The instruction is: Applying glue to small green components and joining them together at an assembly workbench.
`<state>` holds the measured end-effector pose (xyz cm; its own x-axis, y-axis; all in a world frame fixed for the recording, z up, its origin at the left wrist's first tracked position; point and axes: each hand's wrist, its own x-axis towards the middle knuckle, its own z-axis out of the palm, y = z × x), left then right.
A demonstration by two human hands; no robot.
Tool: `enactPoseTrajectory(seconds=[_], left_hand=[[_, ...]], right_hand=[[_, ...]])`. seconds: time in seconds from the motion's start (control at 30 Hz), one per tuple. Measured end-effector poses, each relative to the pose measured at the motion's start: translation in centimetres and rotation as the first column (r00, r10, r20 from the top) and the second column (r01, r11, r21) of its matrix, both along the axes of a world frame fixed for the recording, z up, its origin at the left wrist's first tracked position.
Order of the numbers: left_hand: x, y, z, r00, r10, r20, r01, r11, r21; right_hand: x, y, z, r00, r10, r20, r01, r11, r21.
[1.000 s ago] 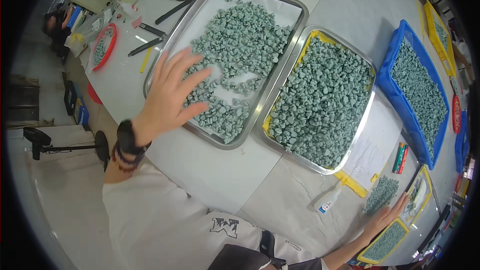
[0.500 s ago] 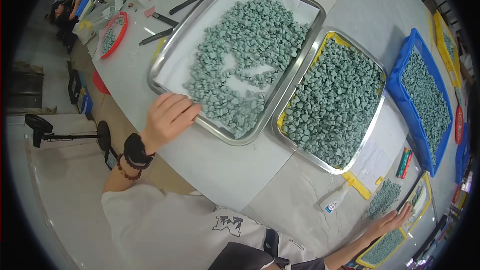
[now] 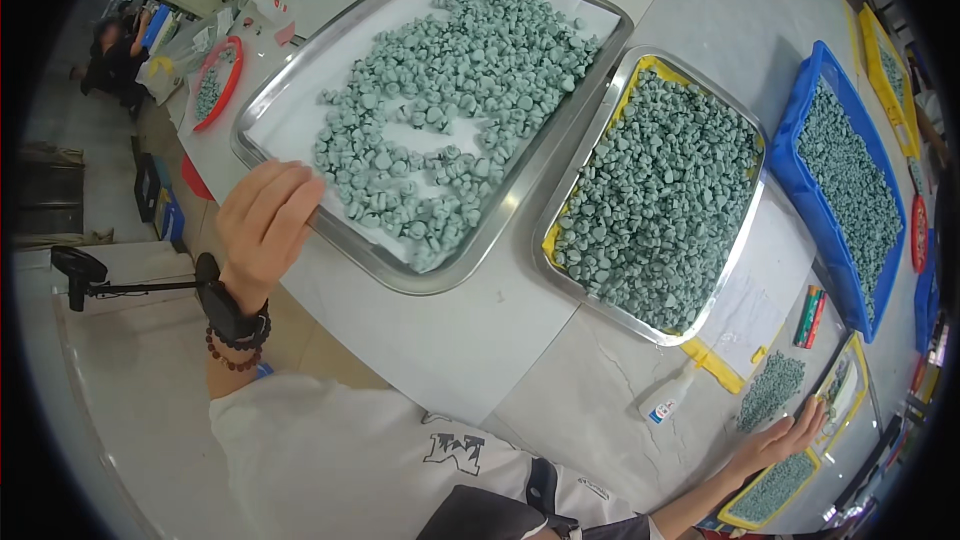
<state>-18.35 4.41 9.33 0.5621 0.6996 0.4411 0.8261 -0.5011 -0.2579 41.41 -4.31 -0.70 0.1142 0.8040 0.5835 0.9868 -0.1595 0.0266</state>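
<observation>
Head cam, only view I've got. Left hand is closed on the near-left rim of the larger steel tray, fingers curled over the edge; thumb mostly out of my sight. Can't tell if that rim is off the table. Tray sits left of centre, lined with white paper; small green stones spread over it, with a bare patch of paper mid-tray.

Right hand is lower right, fingers stretched out together by a yellow-edged case. I can't tell whether it holds anything; the palm is hidden. Yellow-framed tray of stones just below it, loose stone pile just above.

Second steel tray stands right beside the first, full of stones on a yellow liner. Blue tray with more further right. White bottle lies between second tray and right hand.
</observation>
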Motion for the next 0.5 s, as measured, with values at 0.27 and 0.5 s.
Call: enactPoseTrajectory(seconds=[0.27,0.5], left_hand=[[-1.2,-0.8,-2.0,0.993,0.106,0.055,-0.102,0.993,-0.063],[-0.4,-1.1,-3.8,0.981,0.111,0.157,-0.118,0.992,0.039]], right_hand=[[-0.5,0.0,0.1,0.994,-0.022,0.103,0.023,1.000,-0.012],[-1.2,0.7,0.9,0.995,0.029,0.094,-0.027,0.999,-0.018]])
